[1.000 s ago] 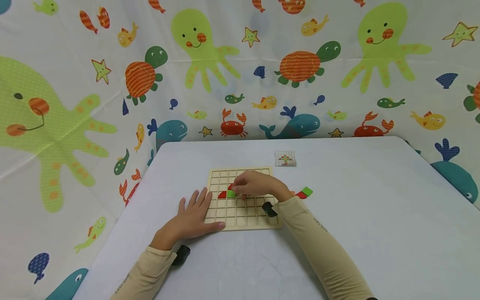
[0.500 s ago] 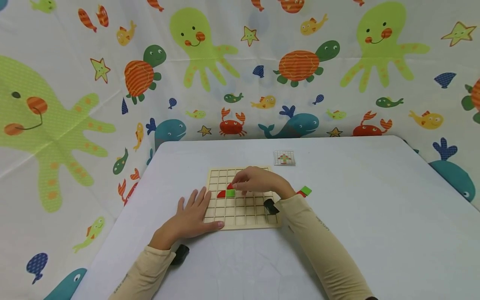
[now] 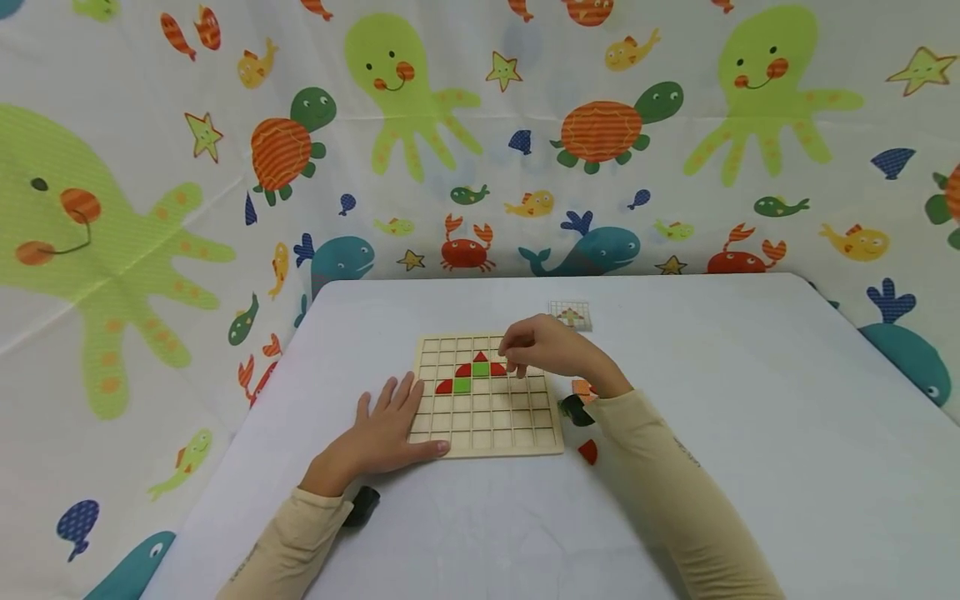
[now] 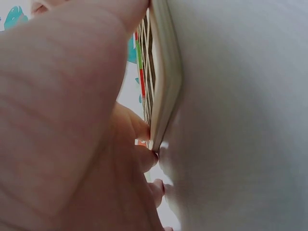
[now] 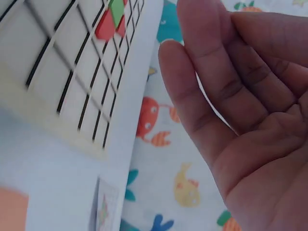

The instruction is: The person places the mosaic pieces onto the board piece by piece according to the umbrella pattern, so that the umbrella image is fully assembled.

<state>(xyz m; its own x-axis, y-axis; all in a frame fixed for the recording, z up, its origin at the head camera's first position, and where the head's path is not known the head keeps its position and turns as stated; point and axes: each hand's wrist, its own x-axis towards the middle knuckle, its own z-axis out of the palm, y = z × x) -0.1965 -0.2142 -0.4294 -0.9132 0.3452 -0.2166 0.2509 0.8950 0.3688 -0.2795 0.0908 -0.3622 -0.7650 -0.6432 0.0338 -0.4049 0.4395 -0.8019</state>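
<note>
The grid board (image 3: 498, 453) is looking like pale, smooth, matt wood. The red tiles (image 3: 445, 387) and green tiles (image 3: 481, 368) are showing smooth, even faces, their material being hard to tell. The tabletop (image 3: 750, 417) is appearing matt, the backdrop (image 3: 525, 100) is showing creased cloth, the sleeves (image 3: 660, 475) are looking like soft cloth, and the card (image 3: 573, 317) is resembling paper

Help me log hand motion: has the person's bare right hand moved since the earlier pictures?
Yes. Judged against the pale wooden grid board, the bare right hand has shifted rightward and slightly forward.
</note>
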